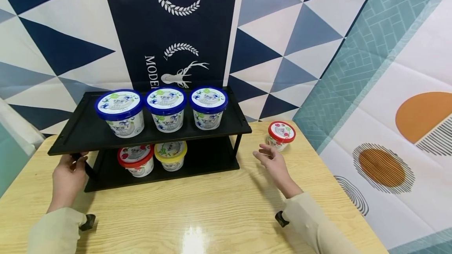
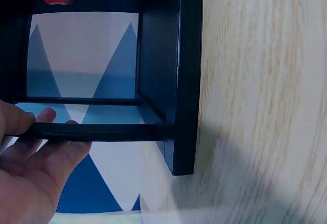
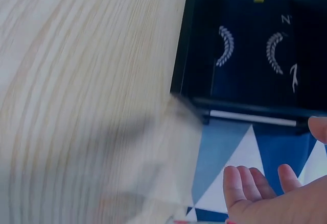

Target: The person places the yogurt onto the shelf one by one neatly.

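A black two-tier rack (image 1: 159, 138) stands on the wooden table, its upper shelf bearing three blue-lidded tubs (image 1: 166, 109). On its lower shelf are a red-lidded tub (image 1: 137, 160) and a yellow-lidded tub (image 1: 171, 155). My left hand (image 1: 68, 175) grips the rack's left front post; in the left wrist view thumb and fingers pinch that post (image 2: 107, 132). To the right of the rack, my right hand (image 1: 273, 164) is held with fingers loosely extended and nothing in them. Just beyond it sits another red-lidded tub (image 1: 281, 132); whether fingertips touch it, I cannot tell.
The light wooden table (image 1: 197, 211) extends in front of the rack. Patterned cloth (image 1: 268, 30) hangs close behind the rack, and another patterned sheet (image 1: 388, 148) runs along the table's right side.
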`<action>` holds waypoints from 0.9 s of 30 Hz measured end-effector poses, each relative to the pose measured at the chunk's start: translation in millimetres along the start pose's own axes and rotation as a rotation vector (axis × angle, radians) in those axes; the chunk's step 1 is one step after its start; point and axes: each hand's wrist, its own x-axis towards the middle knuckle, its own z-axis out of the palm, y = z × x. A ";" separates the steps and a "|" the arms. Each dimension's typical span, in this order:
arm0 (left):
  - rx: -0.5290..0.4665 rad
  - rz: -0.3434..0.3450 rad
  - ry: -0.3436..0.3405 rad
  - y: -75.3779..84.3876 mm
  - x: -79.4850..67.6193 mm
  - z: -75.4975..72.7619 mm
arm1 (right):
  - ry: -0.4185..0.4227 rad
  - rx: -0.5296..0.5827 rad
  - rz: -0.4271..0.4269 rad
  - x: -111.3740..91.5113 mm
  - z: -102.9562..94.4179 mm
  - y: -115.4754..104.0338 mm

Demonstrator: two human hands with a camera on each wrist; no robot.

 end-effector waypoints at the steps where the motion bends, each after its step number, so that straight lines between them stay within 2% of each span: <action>1: 0.000 0.000 0.001 -0.3 0.0 0.1 | 0.003 -0.005 0.001 0.3 -2.5 1.1; 10: 0.002 0.003 -0.001 -3.2 0.9 0.5 | 0.051 -0.053 0.028 6.0 -20.9 7.8; 27: -0.005 0.027 -0.009 -4.5 0.7 -0.3 | 0.167 -0.039 0.076 12.1 -47.7 11.7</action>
